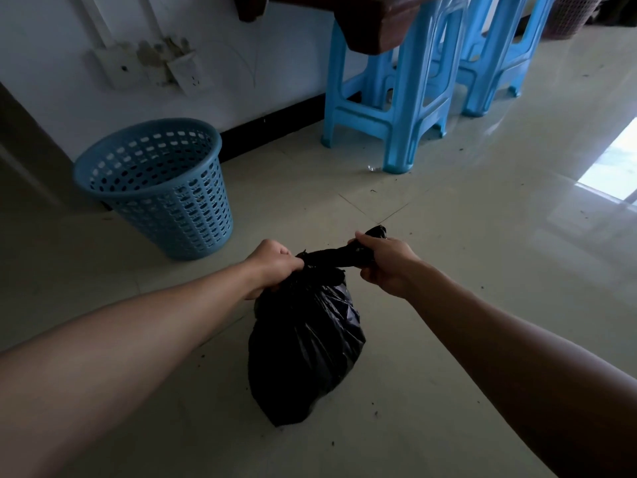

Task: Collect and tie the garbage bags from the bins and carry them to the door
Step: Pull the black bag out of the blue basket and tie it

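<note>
Black garbage bag (pixel 306 346) hung low between both forearms, out of its bin and bulging; whether its base rested on the tiled floor (pixel 482 243) or sat just above it could not be told. Left hand (pixel 272 267): grip fully curled round one gathered end at the bag's neck. Right hand (pixel 386 267): grip likewise clenched on the other twisted end, the two drawn apart sideways. Judged: knot being pulled tight, tying nearly done for this bag. Beyond, to the left, the blue perforated bin (pixel 155 188) stood unlined near the wall. Farther off, blue stools (pixel 396 98); a second basket (pixel 568 15) at far right, contents unclear. Carrying to the door was not yet done.
</note>
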A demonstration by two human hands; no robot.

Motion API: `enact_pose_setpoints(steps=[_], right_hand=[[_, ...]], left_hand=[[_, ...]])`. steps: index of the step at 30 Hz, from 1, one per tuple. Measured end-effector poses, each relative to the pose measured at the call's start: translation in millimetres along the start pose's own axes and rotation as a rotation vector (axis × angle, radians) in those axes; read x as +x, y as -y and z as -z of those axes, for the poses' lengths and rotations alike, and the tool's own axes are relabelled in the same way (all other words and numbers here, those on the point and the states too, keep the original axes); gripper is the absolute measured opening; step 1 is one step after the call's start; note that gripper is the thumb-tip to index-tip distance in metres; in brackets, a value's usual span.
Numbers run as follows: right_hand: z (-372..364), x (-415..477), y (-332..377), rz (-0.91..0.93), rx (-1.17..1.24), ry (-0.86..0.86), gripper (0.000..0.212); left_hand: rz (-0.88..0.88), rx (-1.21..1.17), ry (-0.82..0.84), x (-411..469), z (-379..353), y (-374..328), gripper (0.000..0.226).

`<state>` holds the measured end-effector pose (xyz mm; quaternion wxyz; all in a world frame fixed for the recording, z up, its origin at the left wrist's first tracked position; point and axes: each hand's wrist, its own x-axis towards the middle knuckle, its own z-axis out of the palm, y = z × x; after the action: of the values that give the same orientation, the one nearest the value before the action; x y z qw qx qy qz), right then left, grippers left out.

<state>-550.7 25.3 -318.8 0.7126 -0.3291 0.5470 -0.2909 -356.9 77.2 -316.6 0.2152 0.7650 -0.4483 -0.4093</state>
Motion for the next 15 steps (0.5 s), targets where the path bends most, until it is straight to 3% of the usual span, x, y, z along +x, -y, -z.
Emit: enact_pose_setpoints(steps=[5, 12, 15], right_hand=[[-8.5, -1.0, 0.3, 0.012, 0.010, 0.014, 0.017], [4.2, 3.6, 4.4, -0.017, 0.040, -0.061, 0.018], [3.8, 4.4, 3.4, -0.030, 0.049, -0.066, 0.019]], left_hand=[[-0.118, 0.112, -0.138, -1.0, 4.3, -6.2, 0.014], [0.051, -0.232, 0.420, -8.9, 20.6, -5.0, 0.012], [0.064, -0.304, 0.537, -7.7, 25.6, -4.6, 0.010]])
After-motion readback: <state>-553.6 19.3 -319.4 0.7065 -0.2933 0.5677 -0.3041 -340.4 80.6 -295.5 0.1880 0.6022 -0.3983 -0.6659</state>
